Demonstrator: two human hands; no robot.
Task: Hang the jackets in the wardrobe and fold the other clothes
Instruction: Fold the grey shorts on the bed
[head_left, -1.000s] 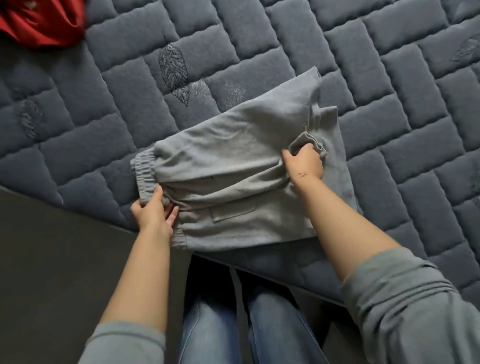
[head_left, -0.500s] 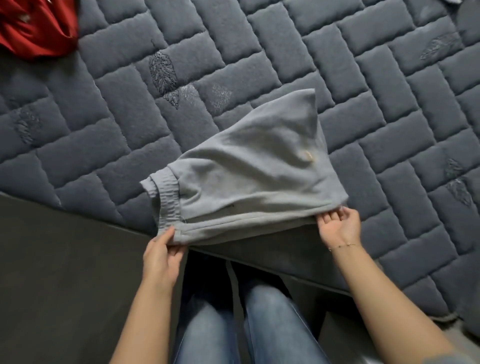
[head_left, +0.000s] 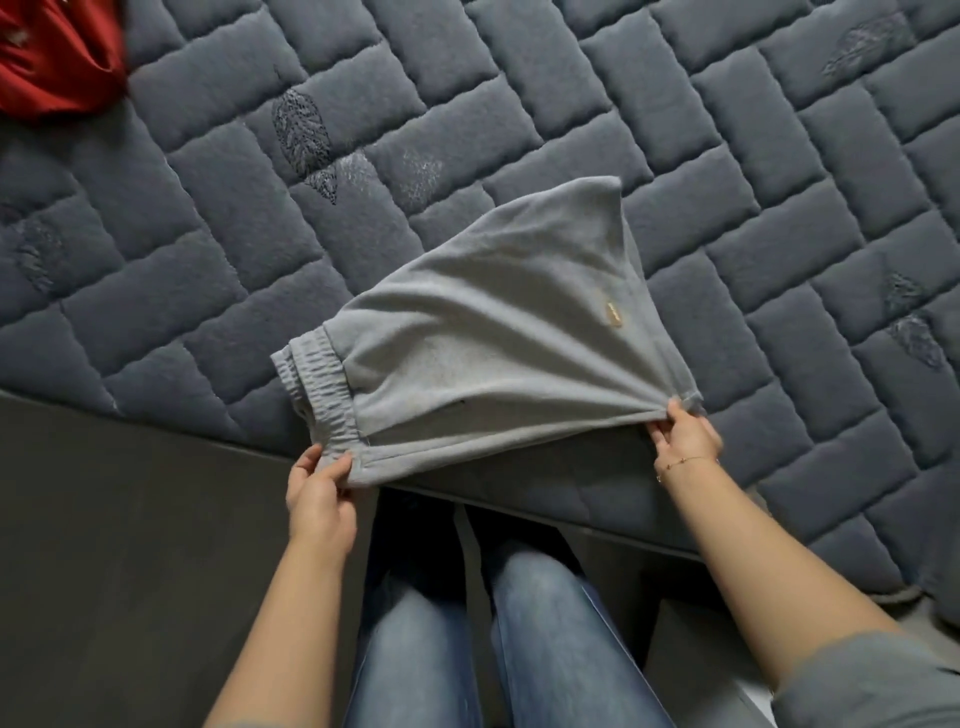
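Note:
A folded pair of grey sweatpants (head_left: 488, 332) lies on the quilted grey bed cover (head_left: 467, 104), near its front edge. The elastic waistband points left and a small tan label shows on the right side. My left hand (head_left: 319, 483) pinches the near left corner by the waistband. My right hand (head_left: 683, 434) pinches the near right corner and lifts it, so the cloth is pulled taut between both hands.
A red garment (head_left: 52, 57) lies bunched at the far left corner of the bed. The dark bed frame edge (head_left: 130, 519) runs along the front left. My legs in blue jeans (head_left: 467, 623) stand against the bed.
My right hand let go of the upper fold and moved down to the near right corner. The top layer now lies folded over, and both hands pull the near edge.

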